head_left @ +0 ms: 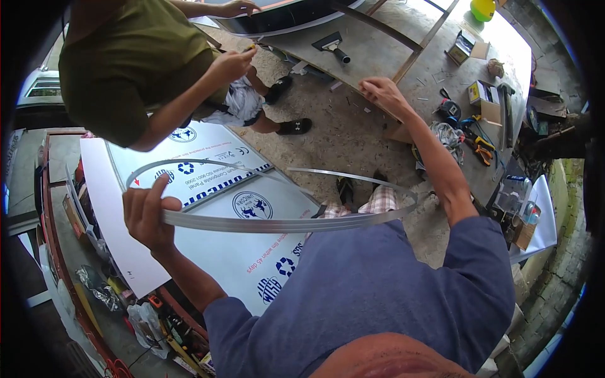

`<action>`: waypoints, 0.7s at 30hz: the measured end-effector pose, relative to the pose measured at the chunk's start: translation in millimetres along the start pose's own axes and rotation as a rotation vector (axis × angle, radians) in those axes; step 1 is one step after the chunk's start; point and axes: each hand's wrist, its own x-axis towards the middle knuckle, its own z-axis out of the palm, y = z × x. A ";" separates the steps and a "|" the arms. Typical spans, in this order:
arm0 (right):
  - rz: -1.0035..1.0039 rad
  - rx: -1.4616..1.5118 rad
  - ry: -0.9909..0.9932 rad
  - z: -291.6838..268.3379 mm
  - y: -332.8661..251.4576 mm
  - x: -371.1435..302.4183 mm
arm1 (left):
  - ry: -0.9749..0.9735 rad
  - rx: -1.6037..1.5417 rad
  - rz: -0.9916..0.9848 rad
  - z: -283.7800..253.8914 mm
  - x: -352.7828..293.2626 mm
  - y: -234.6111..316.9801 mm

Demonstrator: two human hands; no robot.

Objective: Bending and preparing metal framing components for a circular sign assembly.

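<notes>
My left hand (149, 214) is closed round a long, thin silver metal strip (302, 223). The strip bends in a wide loop in front of my body, and one end hangs free near the middle. Farther right, my right hand (384, 96) is at the edge of a grey worktable (378, 50), its fingers curled together. Whether anything small is pinched in them I cannot make out. On the tabletop beyond it lies a wide scraper with a black handle (333, 47).
A co-worker in an olive shirt (135, 69) stands at the left, holding a small yellow-tipped object, near a round black-sided piece (283, 19). Film-covered panels (220, 246) lie on my left. A tape measure (449, 109), pliers (482, 151), a hammer (506, 113) and small boxes (483, 93) sit on the right.
</notes>
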 end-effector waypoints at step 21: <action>-0.113 -0.225 0.048 10.3 28.4 183.2 | -0.248 0.125 -0.400 4.7 26.6 70.8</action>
